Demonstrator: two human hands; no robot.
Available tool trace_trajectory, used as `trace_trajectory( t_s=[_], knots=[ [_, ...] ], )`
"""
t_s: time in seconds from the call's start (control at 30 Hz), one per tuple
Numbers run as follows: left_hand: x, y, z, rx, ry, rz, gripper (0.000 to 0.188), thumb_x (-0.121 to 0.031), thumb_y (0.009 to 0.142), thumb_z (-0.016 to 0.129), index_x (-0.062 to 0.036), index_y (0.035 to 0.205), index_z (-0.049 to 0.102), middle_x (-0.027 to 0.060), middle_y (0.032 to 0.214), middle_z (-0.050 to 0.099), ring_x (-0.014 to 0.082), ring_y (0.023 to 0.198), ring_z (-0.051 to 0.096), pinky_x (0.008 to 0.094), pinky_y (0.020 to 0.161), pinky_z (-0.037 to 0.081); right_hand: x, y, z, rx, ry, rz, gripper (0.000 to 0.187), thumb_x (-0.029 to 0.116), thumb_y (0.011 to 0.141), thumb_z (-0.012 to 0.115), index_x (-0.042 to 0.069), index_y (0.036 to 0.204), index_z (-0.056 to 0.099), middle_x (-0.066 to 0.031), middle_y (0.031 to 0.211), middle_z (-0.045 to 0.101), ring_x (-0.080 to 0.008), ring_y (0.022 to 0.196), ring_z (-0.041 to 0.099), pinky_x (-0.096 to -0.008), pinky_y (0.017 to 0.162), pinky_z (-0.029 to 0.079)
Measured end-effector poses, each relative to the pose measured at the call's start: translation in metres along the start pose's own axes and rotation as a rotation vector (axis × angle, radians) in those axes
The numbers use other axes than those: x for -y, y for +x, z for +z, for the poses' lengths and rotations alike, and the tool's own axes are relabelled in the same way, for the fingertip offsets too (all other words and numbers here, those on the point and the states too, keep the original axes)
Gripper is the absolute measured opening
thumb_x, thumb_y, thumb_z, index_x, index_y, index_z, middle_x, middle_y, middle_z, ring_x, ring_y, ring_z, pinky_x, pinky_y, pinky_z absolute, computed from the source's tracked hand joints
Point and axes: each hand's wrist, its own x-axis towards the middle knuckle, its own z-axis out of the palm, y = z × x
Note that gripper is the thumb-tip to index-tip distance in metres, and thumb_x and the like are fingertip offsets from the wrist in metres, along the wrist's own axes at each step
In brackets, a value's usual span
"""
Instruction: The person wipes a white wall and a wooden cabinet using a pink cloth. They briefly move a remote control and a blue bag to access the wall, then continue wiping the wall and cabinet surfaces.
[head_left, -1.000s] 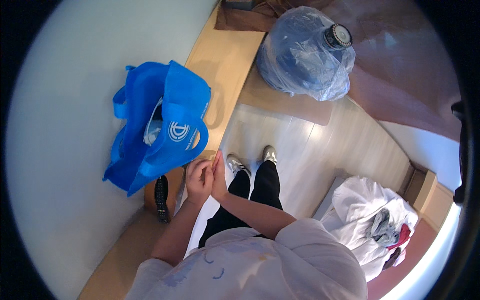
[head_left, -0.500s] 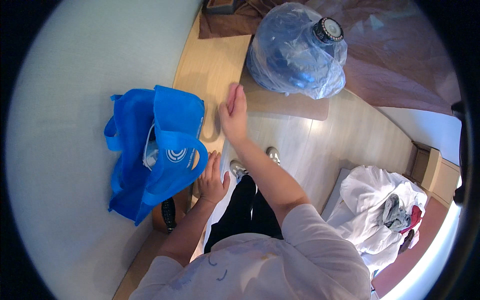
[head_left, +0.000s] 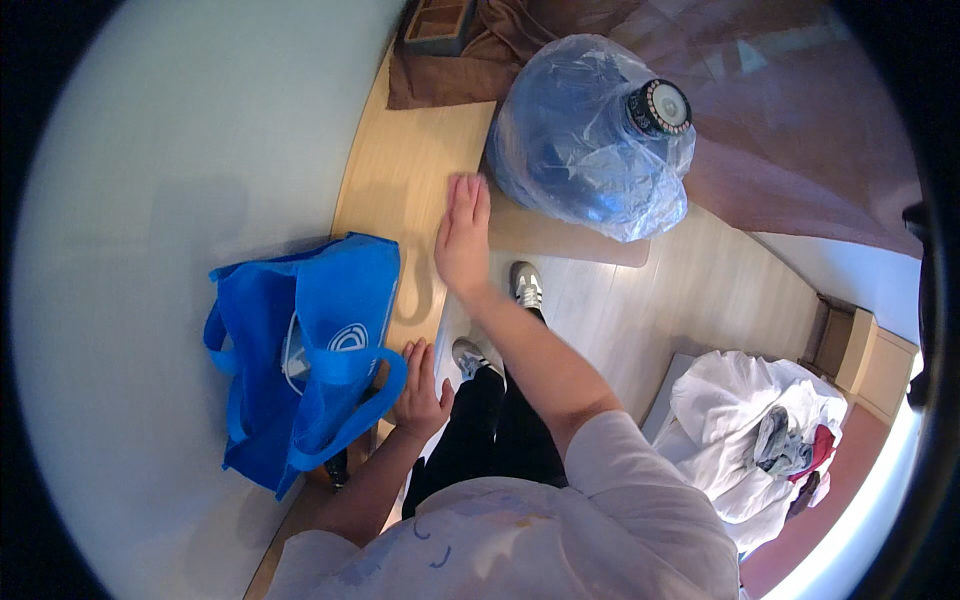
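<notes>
Tabletop (head_left: 420, 150) edge beneath right hand (head_left: 463, 240)

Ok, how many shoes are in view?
2, both worn: the farther shoe, right of the right hand; the nearer shoe, right of the left hand. Others could be hidden.

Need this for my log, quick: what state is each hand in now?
Left hand: open, at the wooden surface, nothing visibly held.
Right hand: open, underside hidden, nothing visibly held.
</notes>
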Motion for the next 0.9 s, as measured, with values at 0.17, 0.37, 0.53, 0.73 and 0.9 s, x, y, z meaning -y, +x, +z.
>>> trace_trajectory(
  t_s=[0.17, 0.37, 0.53, 0.73, 0.9],
  knots=[
    [-0.011, 0.056, 0.002, -0.106, -0.037, 0.019, 0.068, -0.014, 0.086, 0.062, 0.0062, 0.147, 0.041, 0.025, 0.151, 0.042, 0.043, 0.143, 0.038, 0.0519, 0.119, 0.028, -0.005, 0.07, -0.003, -0.03, -0.085, -0.03, 0.051, 0.0, 0.093, 0.051, -0.004, 0.144, 0.045, -0.0294, 0.149, 0.038, -0.0495, 0.142, 0.032, -0.0526, 0.118, 0.029],
    [-0.016, 0.126, 0.004, -0.298, -0.254, -0.075, 0.063, -0.012, 0.087, 0.059, 0.0065, 0.145, 0.041, 0.0278, 0.145, 0.047, 0.0468, 0.136, 0.044, 0.0536, 0.114, 0.036, 0.014, 0.008, -0.034, 0.391, -0.324, -0.355, 0.054, 0.013, 0.091, 0.052, 0.008, 0.144, 0.052, -0.0211, 0.15, 0.044, -0.04, 0.145, 0.034, -0.0571, 0.119, 0.021],
    [-0.023, 0.135, -0.002, -0.191, -0.123, -0.154, 0.059, -0.018, 0.091, 0.057, 0.0022, 0.145, 0.045, 0.0221, 0.149, 0.046, 0.0391, 0.14, 0.043, 0.0502, 0.117, 0.032, -0.001, 0.05, -0.031, 0.583, -0.425, -0.435, 0.053, 0.016, 0.09, 0.052, 0.011, 0.144, 0.054, -0.0166, 0.15, 0.047, -0.0326, 0.146, 0.036, -0.0564, 0.12, 0.021],
    [-0.035, 0.155, -0.005, -0.158, -0.052, -0.209, 0.062, -0.017, 0.087, 0.061, -0.002, 0.145, 0.048, 0.019, 0.151, 0.045, 0.0358, 0.144, 0.039, 0.0537, 0.119, 0.028, 0.003, 0.151, 0.026, 0.318, -0.452, -0.48, 0.051, 0.021, 0.094, 0.049, 0.008, 0.143, 0.053, -0.0159, 0.151, 0.047, -0.0341, 0.145, 0.037, -0.055, 0.12, 0.02],
    [-0.024, 0.183, 0.004, -0.305, -0.104, -0.191, 0.053, -0.012, 0.083, 0.067, -0.0004, 0.134, 0.058, 0.0248, 0.137, 0.053, 0.0416, 0.133, 0.049, 0.0559, 0.113, 0.037, 0.027, 0.117, 0.029, 0.576, -0.282, -0.653, 0.046, 0.022, 0.092, 0.059, 0.013, 0.137, 0.061, -0.0113, 0.14, 0.059, -0.0301, 0.137, 0.048, -0.0498, 0.119, 0.025]
  ],
)
